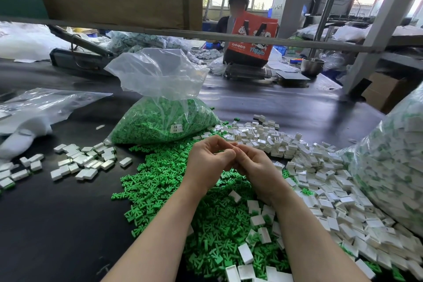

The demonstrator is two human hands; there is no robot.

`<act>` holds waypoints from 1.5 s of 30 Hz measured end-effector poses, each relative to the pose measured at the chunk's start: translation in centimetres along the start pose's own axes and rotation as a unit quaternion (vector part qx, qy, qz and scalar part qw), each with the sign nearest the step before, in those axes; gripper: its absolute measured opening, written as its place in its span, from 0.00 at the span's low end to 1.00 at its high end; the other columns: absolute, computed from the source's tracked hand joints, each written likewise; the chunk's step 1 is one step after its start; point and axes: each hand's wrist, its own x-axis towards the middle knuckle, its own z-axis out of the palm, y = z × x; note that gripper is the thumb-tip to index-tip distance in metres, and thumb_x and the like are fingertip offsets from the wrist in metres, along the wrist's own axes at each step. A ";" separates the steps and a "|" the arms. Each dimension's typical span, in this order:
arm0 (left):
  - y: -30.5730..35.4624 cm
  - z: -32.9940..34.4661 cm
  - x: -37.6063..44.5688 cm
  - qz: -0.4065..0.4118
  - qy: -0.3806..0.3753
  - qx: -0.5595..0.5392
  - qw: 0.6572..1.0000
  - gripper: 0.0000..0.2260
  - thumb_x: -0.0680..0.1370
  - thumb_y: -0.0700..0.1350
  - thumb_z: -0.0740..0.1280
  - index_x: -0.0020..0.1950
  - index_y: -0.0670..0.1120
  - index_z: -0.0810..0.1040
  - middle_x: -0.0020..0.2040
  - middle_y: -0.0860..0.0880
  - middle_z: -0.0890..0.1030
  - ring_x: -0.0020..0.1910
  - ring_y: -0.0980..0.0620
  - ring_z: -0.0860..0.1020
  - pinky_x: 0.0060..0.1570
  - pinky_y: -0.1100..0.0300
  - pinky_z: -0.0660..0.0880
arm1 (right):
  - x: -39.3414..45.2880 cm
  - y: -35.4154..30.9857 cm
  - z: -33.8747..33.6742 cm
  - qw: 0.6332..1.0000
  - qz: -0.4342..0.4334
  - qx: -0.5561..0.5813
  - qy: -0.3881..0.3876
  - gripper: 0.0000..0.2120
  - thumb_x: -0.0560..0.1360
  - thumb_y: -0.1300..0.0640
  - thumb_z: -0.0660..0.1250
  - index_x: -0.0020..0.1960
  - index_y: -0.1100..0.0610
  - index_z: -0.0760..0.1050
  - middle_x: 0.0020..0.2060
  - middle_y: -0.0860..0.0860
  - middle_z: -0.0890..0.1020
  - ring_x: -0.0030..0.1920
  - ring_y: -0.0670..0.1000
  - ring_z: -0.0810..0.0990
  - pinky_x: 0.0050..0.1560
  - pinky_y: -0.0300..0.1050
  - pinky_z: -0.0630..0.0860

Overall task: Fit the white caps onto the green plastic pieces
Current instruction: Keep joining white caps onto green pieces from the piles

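A heap of loose green plastic pieces (164, 181) covers the dark table in front of me, and a heap of white caps (320, 174) lies to its right. My left hand (207, 162) and my right hand (256, 167) meet above the green heap, fingers curled and fingertips touching. Whatever they pinch between them is hidden by the fingers. Several finished white-capped pieces (84, 162) lie grouped on the left.
An open clear bag of green pieces (160, 121) stands behind my hands. A big bag of assembled parts (393, 167) bulges at the right. Empty plastic bags (34, 110) lie at the left. A person sits across the table behind an orange bag (251, 39).
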 end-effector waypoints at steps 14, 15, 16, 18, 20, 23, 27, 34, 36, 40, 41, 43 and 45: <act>0.6 -0.2 -0.1 -0.041 0.015 -0.050 0.998 0.09 0.75 0.30 0.65 0.39 0.40 0.80 0.38 0.42 0.84 0.33 0.46 0.77 0.36 0.55 0.77 | 0.1 0.3 0.0 0.998 0.043 0.014 0.048 0.20 0.82 0.47 0.56 0.50 0.60 0.81 0.38 0.61 0.83 0.38 0.53 0.74 0.35 0.42 0.66; 0.7 -0.2 -0.1 -0.052 0.014 -0.063 0.997 0.09 0.75 0.30 0.65 0.39 0.40 0.81 0.41 0.42 0.85 0.36 0.44 0.79 0.37 0.55 0.78 | 0.2 0.3 0.0 0.997 0.048 0.017 0.053 0.20 0.80 0.47 0.57 0.49 0.60 0.81 0.38 0.62 0.83 0.38 0.54 0.73 0.35 0.43 0.65; 0.7 -0.3 -0.1 -0.064 0.011 -0.075 0.995 0.09 0.75 0.30 0.64 0.39 0.40 0.81 0.45 0.41 0.85 0.39 0.43 0.80 0.38 0.55 0.79 | 0.2 0.3 -0.1 0.997 0.051 0.021 0.055 0.19 0.79 0.47 0.57 0.47 0.60 0.81 0.38 0.62 0.83 0.37 0.53 0.73 0.35 0.44 0.65; 0.7 -0.4 -0.1 -0.088 0.004 -0.092 0.992 0.09 0.75 0.30 0.64 0.41 0.39 0.80 0.48 0.39 0.85 0.42 0.41 0.80 0.38 0.56 0.80 | 0.2 0.2 -0.1 0.997 0.053 0.031 0.052 0.18 0.77 0.48 0.58 0.45 0.58 0.82 0.38 0.63 0.83 0.37 0.54 0.73 0.35 0.44 0.64; 0.9 -0.5 -0.1 -0.104 0.001 -0.106 0.989 0.09 0.75 0.30 0.64 0.40 0.40 0.81 0.49 0.39 0.85 0.42 0.41 0.81 0.37 0.57 0.80 | 0.2 0.2 0.0 0.997 0.050 0.030 0.042 0.16 0.76 0.49 0.58 0.44 0.56 0.82 0.39 0.63 0.83 0.39 0.55 0.72 0.36 0.45 0.64; 1.0 -0.6 0.0 -0.115 0.000 -0.123 0.986 0.10 0.74 0.31 0.64 0.37 0.42 0.81 0.48 0.40 0.85 0.41 0.43 0.81 0.35 0.58 0.80 | 0.1 0.1 -0.1 0.998 0.048 0.015 0.025 0.14 0.75 0.51 0.61 0.46 0.58 0.82 0.37 0.59 0.83 0.38 0.53 0.72 0.36 0.43 0.64; 0.9 -0.7 0.0 -0.121 -0.003 -0.126 0.985 0.09 0.74 0.32 0.65 0.38 0.42 0.81 0.48 0.40 0.85 0.40 0.43 0.82 0.35 0.59 0.80 | 0.1 0.0 0.0 0.999 0.047 0.004 0.023 0.14 0.73 0.53 0.62 0.49 0.62 0.80 0.36 0.58 0.83 0.36 0.50 0.73 0.34 0.39 0.65; 0.6 -1.2 0.3 -0.125 -0.010 -0.122 0.985 0.05 0.75 0.35 0.69 0.43 0.43 0.83 0.44 0.41 0.85 0.39 0.46 0.84 0.36 0.57 0.82 | 0.0 -0.2 0.1 0.999 0.039 0.014 0.035 0.14 0.74 0.51 0.64 0.48 0.61 0.81 0.35 0.59 0.82 0.35 0.50 0.73 0.33 0.41 0.64; 0.7 -1.3 0.3 -0.125 -0.024 -0.125 0.984 0.04 0.71 0.38 0.73 0.46 0.42 0.83 0.44 0.41 0.85 0.40 0.47 0.84 0.41 0.56 0.83 | 0.1 -0.2 0.0 0.998 0.036 0.021 0.045 0.14 0.75 0.52 0.63 0.48 0.61 0.82 0.35 0.59 0.82 0.34 0.49 0.73 0.32 0.39 0.65; 0.9 -1.5 0.2 -0.114 -0.052 -0.106 0.987 0.14 0.64 0.44 0.77 0.47 0.41 0.84 0.48 0.39 0.85 0.45 0.46 0.84 0.51 0.50 0.80 | 0.1 -0.1 0.0 0.998 0.025 0.024 0.056 0.12 0.81 0.58 0.60 0.47 0.57 0.82 0.34 0.58 0.82 0.32 0.48 0.73 0.29 0.35 0.66; 0.9 -1.6 0.2 -0.109 -0.055 -0.097 0.988 0.14 0.65 0.44 0.76 0.48 0.41 0.84 0.49 0.39 0.85 0.46 0.45 0.83 0.53 0.48 0.79 | 0.1 -0.1 0.0 0.998 0.023 0.020 0.057 0.12 0.82 0.59 0.59 0.47 0.57 0.81 0.34 0.57 0.82 0.32 0.48 0.73 0.29 0.35 0.66; 1.0 -1.7 0.1 -0.094 -0.055 -0.071 0.991 0.13 0.66 0.44 0.75 0.48 0.41 0.83 0.49 0.40 0.85 0.47 0.45 0.83 0.56 0.45 0.78 | 0.1 -0.2 0.0 0.998 0.017 0.014 0.053 0.13 0.82 0.59 0.59 0.47 0.58 0.81 0.33 0.56 0.82 0.32 0.48 0.74 0.29 0.35 0.67; 1.1 -1.8 0.2 -0.073 -0.051 -0.032 0.996 0.10 0.67 0.46 0.74 0.47 0.45 0.84 0.47 0.43 0.85 0.47 0.46 0.83 0.56 0.47 0.78 | 0.0 -0.4 0.1 0.999 0.008 0.017 0.041 0.13 0.83 0.61 0.58 0.48 0.60 0.81 0.33 0.55 0.83 0.30 0.45 0.77 0.30 0.32 0.69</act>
